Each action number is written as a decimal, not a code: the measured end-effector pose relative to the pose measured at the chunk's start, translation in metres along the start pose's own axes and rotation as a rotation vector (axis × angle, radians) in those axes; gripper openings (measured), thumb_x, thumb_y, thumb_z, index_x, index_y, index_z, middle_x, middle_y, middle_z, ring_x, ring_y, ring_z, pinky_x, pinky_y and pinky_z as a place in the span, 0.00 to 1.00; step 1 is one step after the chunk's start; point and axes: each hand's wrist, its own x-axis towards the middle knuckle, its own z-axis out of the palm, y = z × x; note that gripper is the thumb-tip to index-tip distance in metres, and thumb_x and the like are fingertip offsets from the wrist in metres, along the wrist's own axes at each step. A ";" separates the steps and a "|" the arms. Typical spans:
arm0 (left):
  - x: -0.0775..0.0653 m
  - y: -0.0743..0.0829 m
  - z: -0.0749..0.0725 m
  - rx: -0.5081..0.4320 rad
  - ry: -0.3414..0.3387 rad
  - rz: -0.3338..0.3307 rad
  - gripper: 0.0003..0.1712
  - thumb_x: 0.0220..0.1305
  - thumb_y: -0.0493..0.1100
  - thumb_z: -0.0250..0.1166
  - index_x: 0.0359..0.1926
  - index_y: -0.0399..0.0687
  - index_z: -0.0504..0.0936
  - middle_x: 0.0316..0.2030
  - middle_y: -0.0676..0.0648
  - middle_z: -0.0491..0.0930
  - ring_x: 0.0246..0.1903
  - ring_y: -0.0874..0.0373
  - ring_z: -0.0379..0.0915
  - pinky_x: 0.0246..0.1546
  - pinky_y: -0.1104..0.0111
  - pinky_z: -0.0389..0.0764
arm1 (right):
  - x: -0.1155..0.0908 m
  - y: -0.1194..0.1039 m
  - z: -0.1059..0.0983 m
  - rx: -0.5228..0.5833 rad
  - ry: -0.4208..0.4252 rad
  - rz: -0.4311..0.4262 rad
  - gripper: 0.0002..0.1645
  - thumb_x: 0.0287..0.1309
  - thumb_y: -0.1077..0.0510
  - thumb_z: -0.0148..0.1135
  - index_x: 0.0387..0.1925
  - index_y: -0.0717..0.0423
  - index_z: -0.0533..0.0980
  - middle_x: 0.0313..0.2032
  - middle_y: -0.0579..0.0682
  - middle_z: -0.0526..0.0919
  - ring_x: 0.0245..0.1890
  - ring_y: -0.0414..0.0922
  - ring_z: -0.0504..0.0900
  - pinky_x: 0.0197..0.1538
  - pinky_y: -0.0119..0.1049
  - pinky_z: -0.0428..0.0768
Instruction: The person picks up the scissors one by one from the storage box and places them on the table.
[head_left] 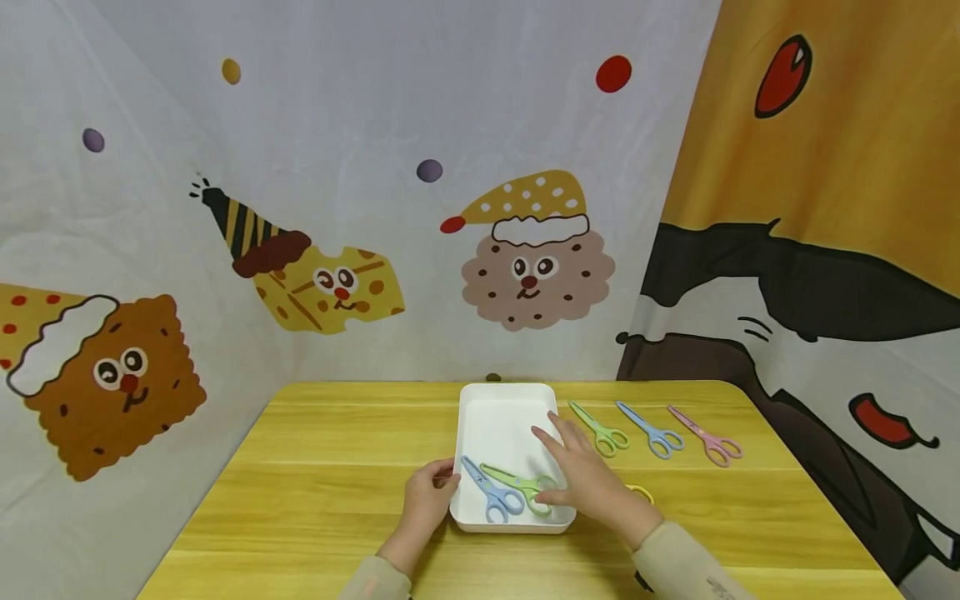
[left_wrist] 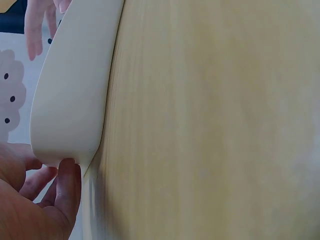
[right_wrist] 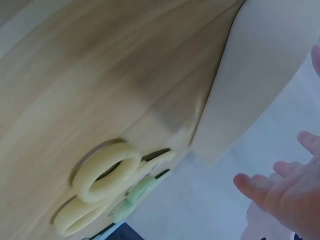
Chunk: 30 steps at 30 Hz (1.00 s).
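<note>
A white tray (head_left: 502, 417) lies on the wooden table, with blue scissors (head_left: 495, 497) and green scissors (head_left: 517, 479) in its near half. At the tray's left side, my left hand (head_left: 425, 500) holds the edge, fingertips against the outer wall (left_wrist: 75, 95) and thumb close to the rim. My right hand (head_left: 588, 475) hovers over the tray's right edge, fingers spread, nothing held. Its lower fingers partly cover the green scissors' handle in the head view. Yellow scissors (right_wrist: 90, 175) lie right of the tray, mostly hidden under my right forearm in the head view.
Right of the tray, a second pair of green scissors (head_left: 609, 437), another blue pair (head_left: 654, 436) and pink scissors (head_left: 708, 437) lie in a slanted row. A printed curtain (head_left: 360, 125) hangs behind the table (head_left: 337, 467).
</note>
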 end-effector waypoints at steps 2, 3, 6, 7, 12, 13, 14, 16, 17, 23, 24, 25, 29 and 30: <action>0.000 0.000 0.000 0.002 0.000 0.001 0.15 0.58 0.33 0.64 0.48 0.35 0.81 0.40 0.41 0.83 0.37 0.54 0.78 0.37 0.67 0.82 | 0.003 -0.003 0.002 -0.012 -0.002 -0.006 0.58 0.36 0.42 0.78 0.69 0.48 0.60 0.73 0.57 0.48 0.69 0.64 0.51 0.60 0.61 0.69; 0.000 0.000 0.000 0.000 0.000 0.002 0.15 0.58 0.33 0.64 0.48 0.35 0.81 0.40 0.40 0.83 0.37 0.54 0.78 0.37 0.67 0.82 | 0.004 -0.004 0.003 -0.012 -0.006 -0.006 0.58 0.35 0.43 0.78 0.69 0.47 0.61 0.73 0.56 0.49 0.69 0.64 0.52 0.60 0.59 0.70; 0.000 0.001 0.000 -0.001 -0.001 0.001 0.15 0.58 0.33 0.65 0.48 0.35 0.82 0.41 0.40 0.83 0.38 0.54 0.78 0.37 0.66 0.82 | 0.006 -0.008 0.005 0.006 -0.007 -0.022 0.57 0.34 0.46 0.79 0.68 0.47 0.62 0.72 0.56 0.49 0.68 0.63 0.54 0.56 0.57 0.74; 0.000 0.001 -0.001 -0.001 -0.001 0.004 0.15 0.58 0.33 0.65 0.48 0.35 0.82 0.41 0.40 0.83 0.38 0.54 0.78 0.37 0.67 0.82 | 0.006 -0.009 0.006 0.012 -0.012 -0.026 0.57 0.34 0.47 0.79 0.67 0.47 0.62 0.72 0.55 0.49 0.68 0.63 0.54 0.56 0.57 0.74; 0.001 0.000 -0.001 0.005 0.002 0.009 0.15 0.58 0.33 0.65 0.47 0.35 0.82 0.41 0.40 0.83 0.38 0.54 0.78 0.37 0.68 0.82 | 0.009 -0.012 0.011 0.005 -0.048 -0.058 0.57 0.33 0.48 0.80 0.67 0.48 0.63 0.71 0.57 0.51 0.67 0.63 0.55 0.59 0.58 0.71; 0.001 0.000 -0.001 0.006 0.002 0.010 0.15 0.58 0.33 0.65 0.47 0.35 0.82 0.41 0.40 0.83 0.38 0.54 0.78 0.37 0.68 0.82 | 0.009 -0.012 0.012 0.002 -0.062 -0.060 0.57 0.32 0.48 0.80 0.67 0.49 0.63 0.71 0.57 0.51 0.67 0.63 0.55 0.60 0.58 0.70; 0.001 -0.001 -0.001 0.007 0.003 0.009 0.15 0.58 0.33 0.65 0.47 0.35 0.82 0.41 0.40 0.83 0.38 0.54 0.78 0.37 0.68 0.82 | 0.009 -0.013 0.012 0.001 -0.080 -0.060 0.57 0.32 0.48 0.80 0.67 0.49 0.63 0.71 0.57 0.52 0.68 0.63 0.55 0.61 0.58 0.69; 0.001 -0.001 -0.001 0.002 0.002 0.009 0.15 0.58 0.33 0.65 0.47 0.35 0.82 0.41 0.40 0.83 0.38 0.54 0.78 0.37 0.68 0.82 | 0.010 -0.015 0.012 0.000 -0.120 -0.055 0.58 0.33 0.48 0.80 0.68 0.49 0.62 0.71 0.58 0.52 0.68 0.62 0.55 0.62 0.57 0.69; 0.001 -0.001 -0.001 0.001 0.002 0.010 0.15 0.58 0.33 0.65 0.47 0.35 0.82 0.41 0.40 0.83 0.38 0.54 0.78 0.37 0.68 0.82 | 0.010 -0.016 0.011 0.001 -0.144 -0.049 0.58 0.33 0.48 0.80 0.68 0.48 0.61 0.71 0.58 0.52 0.68 0.61 0.55 0.61 0.56 0.70; 0.001 -0.001 -0.001 0.002 0.000 0.018 0.15 0.58 0.33 0.65 0.47 0.35 0.82 0.41 0.40 0.83 0.38 0.53 0.79 0.37 0.68 0.82 | 0.014 -0.019 0.015 -0.037 -0.265 -0.018 0.56 0.34 0.47 0.79 0.67 0.46 0.62 0.69 0.57 0.56 0.66 0.59 0.59 0.59 0.52 0.73; 0.000 -0.001 -0.001 0.003 0.000 0.020 0.15 0.58 0.33 0.65 0.47 0.35 0.82 0.41 0.40 0.83 0.38 0.53 0.79 0.37 0.68 0.82 | 0.014 -0.019 0.016 -0.047 -0.273 -0.021 0.55 0.34 0.48 0.79 0.67 0.47 0.64 0.68 0.58 0.58 0.65 0.58 0.61 0.58 0.52 0.74; 0.000 -0.001 -0.001 0.002 0.000 0.017 0.15 0.58 0.33 0.65 0.47 0.35 0.82 0.41 0.40 0.83 0.38 0.53 0.79 0.37 0.68 0.82 | 0.015 -0.019 0.017 -0.059 -0.279 -0.027 0.54 0.33 0.48 0.80 0.66 0.47 0.65 0.66 0.58 0.60 0.63 0.58 0.63 0.58 0.51 0.75; 0.000 0.000 -0.001 0.002 0.000 0.018 0.15 0.58 0.33 0.65 0.47 0.35 0.82 0.41 0.40 0.83 0.38 0.53 0.78 0.37 0.68 0.82 | 0.015 -0.021 0.019 -0.092 -0.299 -0.039 0.49 0.33 0.50 0.80 0.62 0.50 0.69 0.60 0.55 0.67 0.54 0.53 0.69 0.52 0.46 0.78; 0.000 0.000 -0.001 0.001 0.000 0.018 0.15 0.58 0.33 0.65 0.47 0.35 0.82 0.41 0.40 0.83 0.38 0.53 0.78 0.37 0.69 0.82 | 0.016 -0.022 0.018 -0.094 -0.305 -0.041 0.48 0.33 0.50 0.80 0.60 0.51 0.70 0.58 0.54 0.68 0.53 0.52 0.69 0.51 0.45 0.79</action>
